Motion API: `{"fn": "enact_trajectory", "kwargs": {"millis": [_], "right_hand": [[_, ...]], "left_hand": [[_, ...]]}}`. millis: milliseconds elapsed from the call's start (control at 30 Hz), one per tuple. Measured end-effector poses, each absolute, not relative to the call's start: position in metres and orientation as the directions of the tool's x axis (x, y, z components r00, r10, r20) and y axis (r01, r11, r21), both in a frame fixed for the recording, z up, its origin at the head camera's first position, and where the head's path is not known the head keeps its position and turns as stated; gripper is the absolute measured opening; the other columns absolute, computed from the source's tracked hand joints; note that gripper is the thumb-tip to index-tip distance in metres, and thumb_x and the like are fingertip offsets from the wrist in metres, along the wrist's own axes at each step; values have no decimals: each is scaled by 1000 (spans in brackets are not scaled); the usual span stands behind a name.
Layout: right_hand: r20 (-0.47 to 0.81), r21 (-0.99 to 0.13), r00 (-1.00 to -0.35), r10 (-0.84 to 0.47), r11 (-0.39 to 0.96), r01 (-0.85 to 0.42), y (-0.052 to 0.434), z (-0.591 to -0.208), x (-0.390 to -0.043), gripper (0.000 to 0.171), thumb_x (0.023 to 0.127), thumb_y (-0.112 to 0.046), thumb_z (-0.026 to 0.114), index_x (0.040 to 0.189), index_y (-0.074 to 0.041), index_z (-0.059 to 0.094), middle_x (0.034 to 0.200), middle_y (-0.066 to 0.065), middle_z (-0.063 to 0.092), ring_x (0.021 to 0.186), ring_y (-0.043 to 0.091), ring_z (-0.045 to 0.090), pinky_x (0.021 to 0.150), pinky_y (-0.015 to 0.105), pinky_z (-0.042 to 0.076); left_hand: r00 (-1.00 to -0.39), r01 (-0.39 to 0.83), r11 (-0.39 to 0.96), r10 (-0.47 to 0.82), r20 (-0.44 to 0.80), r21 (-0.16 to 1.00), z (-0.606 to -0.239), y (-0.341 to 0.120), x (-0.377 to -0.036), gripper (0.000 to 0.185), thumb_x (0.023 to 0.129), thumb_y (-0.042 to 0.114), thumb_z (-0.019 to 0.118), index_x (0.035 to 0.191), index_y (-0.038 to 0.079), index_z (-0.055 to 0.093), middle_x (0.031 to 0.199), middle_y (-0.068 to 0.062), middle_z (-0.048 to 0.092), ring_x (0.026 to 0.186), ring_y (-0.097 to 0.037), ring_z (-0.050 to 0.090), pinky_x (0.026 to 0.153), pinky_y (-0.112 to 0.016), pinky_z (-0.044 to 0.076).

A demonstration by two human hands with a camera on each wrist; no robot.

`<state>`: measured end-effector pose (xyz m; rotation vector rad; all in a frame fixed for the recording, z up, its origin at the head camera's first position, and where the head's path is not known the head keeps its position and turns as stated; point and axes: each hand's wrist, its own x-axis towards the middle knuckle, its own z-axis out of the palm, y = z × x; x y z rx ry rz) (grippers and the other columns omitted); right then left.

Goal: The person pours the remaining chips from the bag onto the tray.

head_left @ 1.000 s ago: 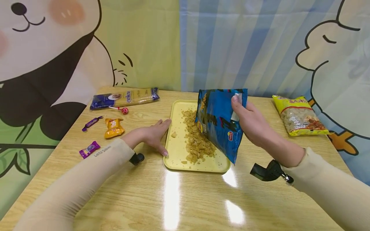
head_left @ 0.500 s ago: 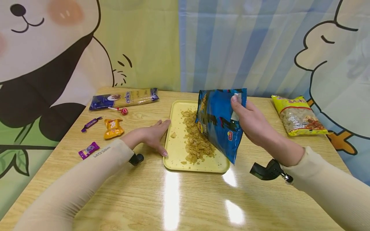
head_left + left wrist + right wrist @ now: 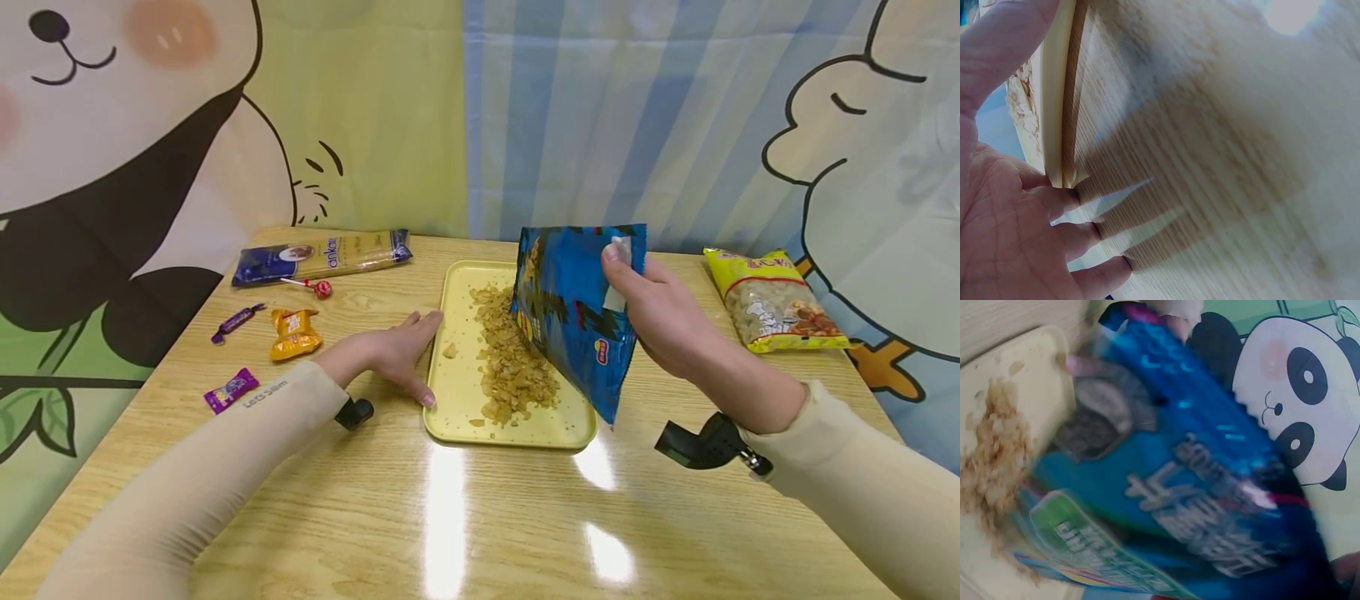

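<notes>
My right hand [image 3: 666, 315] grips a blue chip bag [image 3: 564, 329] along its right edge, thumb on the near face. The bag leans over the right side of a pale yellow tray [image 3: 455, 400], hiding part of it. Broken potato chips [image 3: 517, 379] lie heaped down the tray's middle, with a few crumbs around them. At the tray's left rim rests my left hand [image 3: 395, 354], fingers extended. The left wrist view shows its thumb and fingers along the tray edge [image 3: 1054, 106]. In the right wrist view, the bag [image 3: 1166, 481] is blurred beside the heap.
Back left on the table lie a long pasta packet [image 3: 322, 256] and a red lollipop [image 3: 322, 289]. Nearer are a slim purple candy [image 3: 238, 322], an orange packet [image 3: 295, 335] and a purple sweet [image 3: 231, 391]. A yellow-topped bag [image 3: 783, 304] lies at right.
My right hand and the chip bag have shifted slightly right and up in the last half second. The left hand, tray and chip heap look unchanged.
</notes>
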<state>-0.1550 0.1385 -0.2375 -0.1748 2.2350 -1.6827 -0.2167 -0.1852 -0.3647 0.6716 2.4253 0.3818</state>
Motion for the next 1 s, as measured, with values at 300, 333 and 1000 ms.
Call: {"fn": "enact_trajectory", "kwargs": {"millis": [300,333,1000], "right_hand": [[-181,-955,-937,-300,279,96,137,-236,-153,70,111,-46,24,165,-8,2,174,12,1,160,37,0,126,66,13],[-179,-958,-938,-297,272,96,137,-236,-153,70,111,-46,24,166,-9,1,174,11,0,160,36,-1,126,65,12],[-195,-954,-952,-235,273,128,128,-230,-176,74,110,-50,23,165,-11,-10,174,5,-11,160,29,-12,130,56,4]], "left_hand": [[-696,377,831,545,-466,409,-363,-186,-217,137,78,45,88,160,-8,-10,169,-28,-9,155,-51,-10,128,-59,5],[-696,377,831,546,-466,410,-363,-186,-217,137,78,45,88,159,-8,-10,169,-29,-9,155,-51,-10,128,-59,5],[-696,391,824,556,-454,410,-367,-186,-219,138,78,46,88,159,-8,-9,169,-29,-9,155,-52,-10,128,-59,5]]}}
